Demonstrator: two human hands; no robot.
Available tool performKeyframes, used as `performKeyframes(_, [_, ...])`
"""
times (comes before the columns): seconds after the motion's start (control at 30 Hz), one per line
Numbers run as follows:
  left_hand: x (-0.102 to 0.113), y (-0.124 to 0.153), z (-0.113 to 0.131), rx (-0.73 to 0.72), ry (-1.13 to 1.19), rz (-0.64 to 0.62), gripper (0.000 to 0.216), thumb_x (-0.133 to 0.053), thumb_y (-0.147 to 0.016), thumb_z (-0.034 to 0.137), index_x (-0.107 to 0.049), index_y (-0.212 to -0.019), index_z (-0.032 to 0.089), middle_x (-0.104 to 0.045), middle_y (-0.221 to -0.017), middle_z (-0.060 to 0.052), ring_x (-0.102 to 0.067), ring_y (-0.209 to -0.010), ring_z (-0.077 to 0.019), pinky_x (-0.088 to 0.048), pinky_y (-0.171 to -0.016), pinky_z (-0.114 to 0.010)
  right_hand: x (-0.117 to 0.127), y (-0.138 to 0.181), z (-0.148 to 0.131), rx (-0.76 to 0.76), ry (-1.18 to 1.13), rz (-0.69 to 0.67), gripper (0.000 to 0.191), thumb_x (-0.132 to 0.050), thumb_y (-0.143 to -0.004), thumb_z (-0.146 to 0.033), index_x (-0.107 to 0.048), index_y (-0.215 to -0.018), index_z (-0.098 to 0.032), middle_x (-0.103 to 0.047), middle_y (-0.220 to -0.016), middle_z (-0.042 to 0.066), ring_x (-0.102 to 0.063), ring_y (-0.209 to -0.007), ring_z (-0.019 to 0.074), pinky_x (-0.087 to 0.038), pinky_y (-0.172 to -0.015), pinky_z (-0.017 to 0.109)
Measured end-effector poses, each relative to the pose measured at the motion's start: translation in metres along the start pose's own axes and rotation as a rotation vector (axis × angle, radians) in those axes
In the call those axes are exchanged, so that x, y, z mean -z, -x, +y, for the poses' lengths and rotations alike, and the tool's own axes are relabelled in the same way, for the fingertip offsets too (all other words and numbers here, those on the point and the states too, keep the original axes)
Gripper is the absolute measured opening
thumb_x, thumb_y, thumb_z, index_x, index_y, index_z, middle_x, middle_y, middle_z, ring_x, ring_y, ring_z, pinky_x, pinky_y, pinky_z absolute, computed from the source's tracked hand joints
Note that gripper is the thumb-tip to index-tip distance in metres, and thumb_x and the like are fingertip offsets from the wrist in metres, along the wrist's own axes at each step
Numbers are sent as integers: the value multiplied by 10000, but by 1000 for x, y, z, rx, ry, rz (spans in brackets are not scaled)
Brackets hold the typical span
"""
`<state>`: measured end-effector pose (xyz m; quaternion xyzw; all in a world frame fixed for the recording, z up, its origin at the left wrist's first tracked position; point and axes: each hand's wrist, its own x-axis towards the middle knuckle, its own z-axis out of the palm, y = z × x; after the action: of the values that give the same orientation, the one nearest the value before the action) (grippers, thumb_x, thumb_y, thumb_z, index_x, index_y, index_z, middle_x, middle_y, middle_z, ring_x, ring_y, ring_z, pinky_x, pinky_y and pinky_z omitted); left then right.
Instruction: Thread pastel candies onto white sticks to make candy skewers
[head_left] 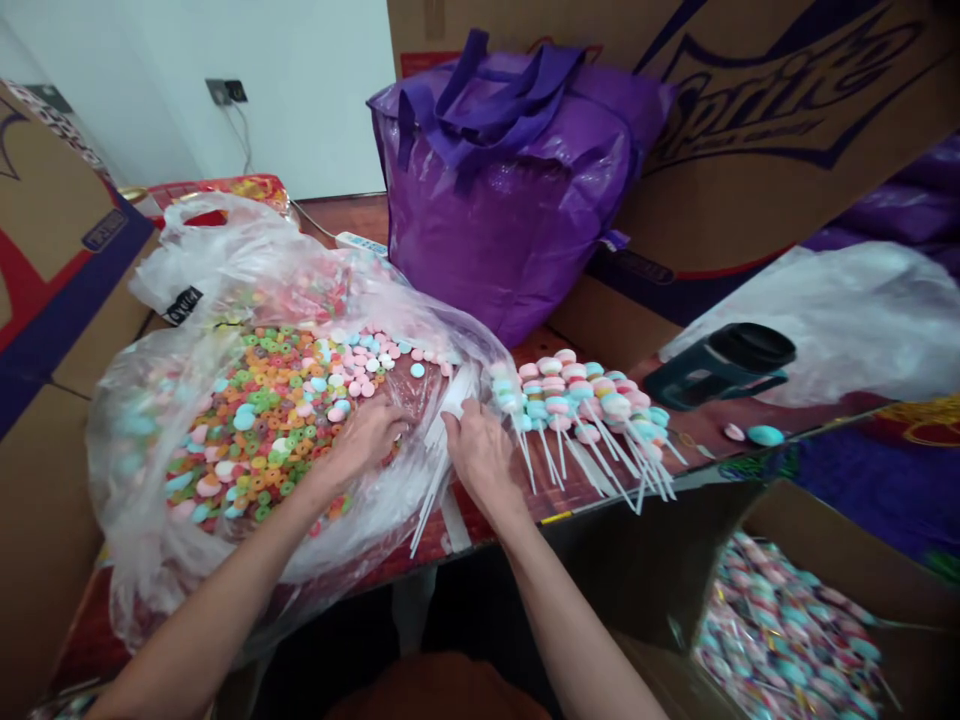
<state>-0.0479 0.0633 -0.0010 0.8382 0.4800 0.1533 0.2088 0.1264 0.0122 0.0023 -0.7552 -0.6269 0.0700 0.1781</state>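
Left hand (369, 432) curled beside multicoloured ring-shaped candies (281, 425), right hand (481, 450) bent over thin white sticks (436, 437), can't tell either pinch, sticks angled toward red-brown table (478, 522) front edge, probably for easy grabbing.

A small sweet-packing workshop is suggested: loose sweets (281, 440) are heaped in a plastic bag (124, 430) at the left of the desk (478, 528), sweets on sticks (585, 395) are laid at the right, an open box (832, 540) near right is filled, and large cartons (750, 210) are placed behind.
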Motion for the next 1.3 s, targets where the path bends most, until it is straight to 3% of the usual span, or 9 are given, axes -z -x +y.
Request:
performKeyframes(0.17, [8, 4, 1, -61, -107, -64, 278, -480, -906, 188, -753, -953, 183, -652, -848, -78, -608, -815, -207, -446, -745, -293, -7, -18, -4, -129, -2, -89, 212, -507, -936, -156, -612, -1095, -62, -715, -957, 217, -700, -870, 316, -474, -726, 359])
performKeyframes(0.3, [6, -24, -3, -39, -64, 33, 290, -455, -911, 189, -732, -827, 170, -638, -747, -55, -588, -773, -196, -431, -733, -283, -11, -24, 11, -205, -254, -72, 257, -556, -878, -213, -625, -1110, -125, -733, -879, 114, -695, -894, 287, -483, -794, 355])
performKeyframes(0.4, [3, -53, 0, 24, -91, 104, 301, -443, -909, 176, -740, -952, 166, -645, -815, -68, -589, -819, -207, -432, -744, -290, -16, -28, 23, -245, -396, -43, 264, -570, -818, -266, -650, -1040, -146, -724, -823, 72, -684, -827, 261, -482, -784, 346])
performKeyframes(0.57, [-9, -88, 1, 71, -220, 34, 342, -459, -882, 134, -712, -1107, 183, -618, -1066, -102, -586, -863, -207, -440, -752, -305, -25, -29, 34, -268, -669, -21, 187, -537, -736, -283, -641, -857, -184, -659, -659, 15, -619, -648, 202, -452, -622, 288])
performKeyframes(0.73, [-12, -101, -12, 100, -129, 78, 261, -511, -866, 165, -728, -1010, 145, -656, -967, -111, -592, -911, -230, -447, -831, -327, -18, -11, 29, -381, -1102, -35, 180, -612, -706, -335, -568, -824, -207, -560, -559, -47, -463, -453, 124, -342, -426, 228])
performKeyframes(0.93, [16, -57, -9, 114, 176, -68, 203, -541, -846, 235, -711, -903, 141, -664, -769, -29, -582, -700, -166, -440, -671, -273, 1, 19, 24, -372, -1393, -134, 300, -704, -722, -441, -524, -739, -202, -481, -513, -86, -349, -376, 47, -237, -357, 167])
performKeyframes(1.07, [28, -2, 4, -76, 80, -255, 173, -576, -788, 168, -734, -854, 189, -678, -871, -33, -612, -853, -181, -473, -802, -284, -3, 30, 21, -312, -1381, -153, 306, -705, -756, -448, -532, -765, -196, -544, -547, -68, -421, -385, 52, -284, -368, 163])
performKeyframes(1.2, [20, 24, 12, -79, -60, -145, 219, -523, -816, 122, -731, -801, 186, -659, -964, -89, -603, -969, -227, -464, -920, -368, -12, 38, 10, -237, -1343, -245, 293, -662, -804, -457, -531, -773, -196, -535, -556, -68, -424, -398, 57, -290, -379, 170])
performKeyframes(1.3, [13, 18, 7, 27, 108, -41, 166, -547, -815, 149, -703, -760, 170, -649, -825, -64, -608, -852, -208, -482, -832, -346, -16, 44, 2, -178, -1287, -285, 284, -622, -831, -456, -522, -763, -200, -522, -558, -66, -422, -407, 65, -282, -386, 180])
